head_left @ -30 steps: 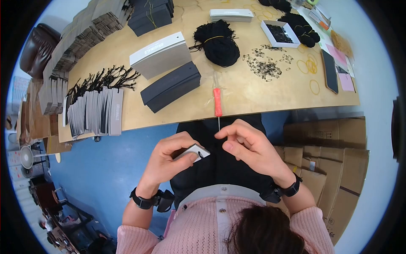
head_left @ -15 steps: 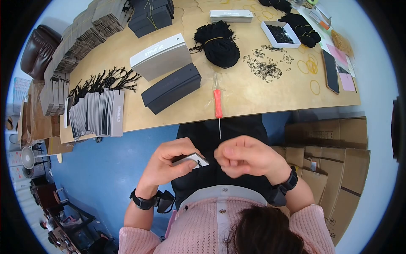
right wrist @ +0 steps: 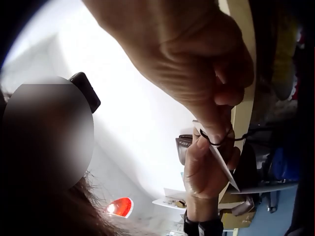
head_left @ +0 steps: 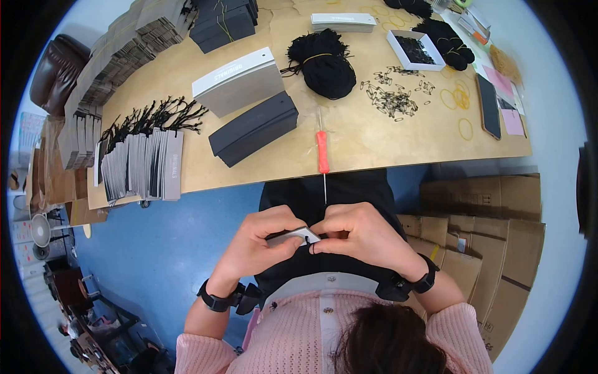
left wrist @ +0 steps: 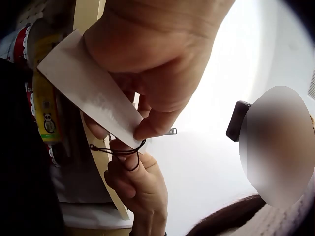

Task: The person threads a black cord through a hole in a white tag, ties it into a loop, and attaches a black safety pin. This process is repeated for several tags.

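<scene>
Over the lap, the left hand (head_left: 261, 246) holds a pale hang tag (left wrist: 93, 96) between thumb and fingers. A black cord (left wrist: 120, 152) passes through the hole at the tag's end and hangs in a loop. Close against that end, the right hand (head_left: 367, 235) pinches the cord with thumb and forefinger, its fingertips partly hidden by the tag in the head view. A red-handled tool (head_left: 322, 153) with a thin metal shaft lies at the table edge in front of the hands, its shaft sticking out over the lap.
Strung tags (head_left: 140, 165) stand in a row at the table's left. Nearby are a black tag stack (head_left: 255, 131) and a pale one (head_left: 240, 84). A black cord bundle (head_left: 327, 71), scattered small pins (head_left: 395, 100), a white box (head_left: 430, 65) and a phone (head_left: 488, 106) lie farther right.
The right hand has come left to the tag's end, first curling its fingers and now pinching the cord there. The left hand, still holding the tag, has shifted slightly right.
</scene>
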Action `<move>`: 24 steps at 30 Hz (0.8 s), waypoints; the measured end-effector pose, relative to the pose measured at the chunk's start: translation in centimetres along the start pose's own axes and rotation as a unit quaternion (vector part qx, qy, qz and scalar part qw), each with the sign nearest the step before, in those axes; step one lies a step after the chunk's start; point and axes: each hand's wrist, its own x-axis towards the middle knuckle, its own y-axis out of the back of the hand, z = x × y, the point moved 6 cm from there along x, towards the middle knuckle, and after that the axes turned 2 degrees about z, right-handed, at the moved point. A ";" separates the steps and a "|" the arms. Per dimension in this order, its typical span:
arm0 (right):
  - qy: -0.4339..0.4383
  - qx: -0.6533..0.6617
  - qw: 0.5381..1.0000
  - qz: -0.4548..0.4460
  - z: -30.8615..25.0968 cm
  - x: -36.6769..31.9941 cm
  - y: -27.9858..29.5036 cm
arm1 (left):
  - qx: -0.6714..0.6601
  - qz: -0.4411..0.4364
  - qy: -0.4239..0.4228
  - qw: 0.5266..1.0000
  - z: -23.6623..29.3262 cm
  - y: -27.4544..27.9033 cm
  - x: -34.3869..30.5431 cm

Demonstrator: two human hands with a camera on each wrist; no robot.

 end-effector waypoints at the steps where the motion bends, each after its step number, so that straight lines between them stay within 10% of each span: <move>1: -0.002 0.038 0.999 -0.016 0.4 0.0 -0.5 | 0.012 0.000 -0.006 1.000 0.0 -0.1 -0.1; 9: -0.157 0.410 0.898 0.016 3.1 -1.3 -3.5 | -0.053 0.053 0.042 0.996 0.8 0.3 -0.5; 11: -0.147 0.660 0.736 0.026 4.0 -1.8 -3.7 | -0.126 0.073 0.100 0.984 0.2 0.2 -1.0; 15: -0.144 0.754 0.640 0.006 2.7 -2.1 -3.0 | -0.184 0.075 0.050 0.979 -0.2 -0.3 -1.2; 16: -0.144 0.754 0.640 0.006 2.3 -1.9 -2.6 | -0.140 0.069 0.010 0.988 0.2 -0.3 -1.2; 17: -0.061 0.481 0.867 0.118 2.0 -1.6 -0.2 | -0.140 0.069 0.009 0.988 0.2 -0.1 -1.1; 18: 0.032 0.138 0.967 0.211 0.2 -1.6 1.8 | -0.087 0.060 -0.019 0.994 0.6 0.2 -0.9; 22: 0.093 0.035 0.969 0.228 -1.8 -2.1 3.8 | -0.018 0.085 -0.003 0.996 1.1 1.3 -1.1; 24: -0.102 0.399 0.911 -0.004 -0.4 -1.7 0.7 | 0.013 0.085 -0.024 0.996 2.2 1.3 -0.9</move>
